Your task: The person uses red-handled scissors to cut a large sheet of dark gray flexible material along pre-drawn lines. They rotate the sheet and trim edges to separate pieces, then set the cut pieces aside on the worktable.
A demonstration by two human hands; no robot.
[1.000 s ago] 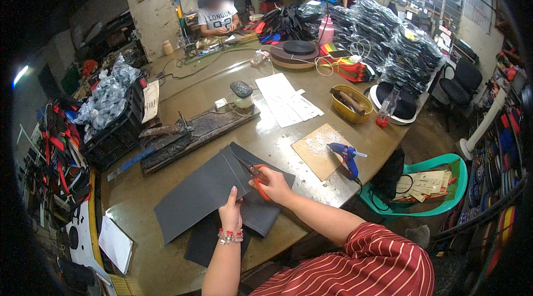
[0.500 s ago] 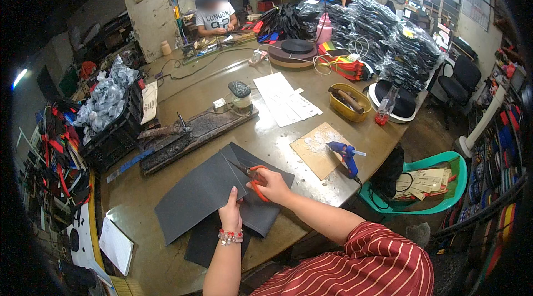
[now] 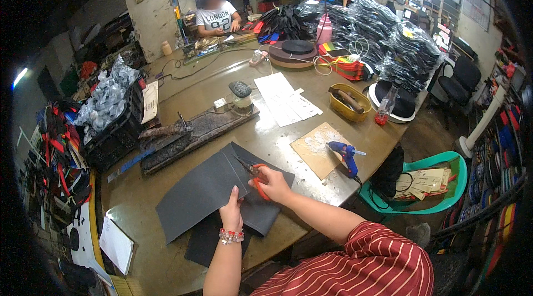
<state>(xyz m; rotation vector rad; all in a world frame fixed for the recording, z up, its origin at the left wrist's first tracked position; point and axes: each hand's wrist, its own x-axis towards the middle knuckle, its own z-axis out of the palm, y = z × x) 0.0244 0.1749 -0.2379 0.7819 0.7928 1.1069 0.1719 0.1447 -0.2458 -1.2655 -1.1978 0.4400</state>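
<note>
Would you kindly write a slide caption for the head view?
Head view: left hand gripping a dark grey sheet, right hand holding orange-handled scissors, a blue glue gun to the right.

Dark red short-sleeved shirt [image 3: 361, 265] with thin pale stripes; red-and-whitish beaded bracelets [image 3: 231, 236] on left wrist [image 3: 231, 228]

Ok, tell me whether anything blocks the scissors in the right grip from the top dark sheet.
Nothing visible does. The right grip has the scissors right by the sheet. The left grip holds the sheet's near right edge, beside the scissors, not between. The glue gun lies off to the right.
</note>
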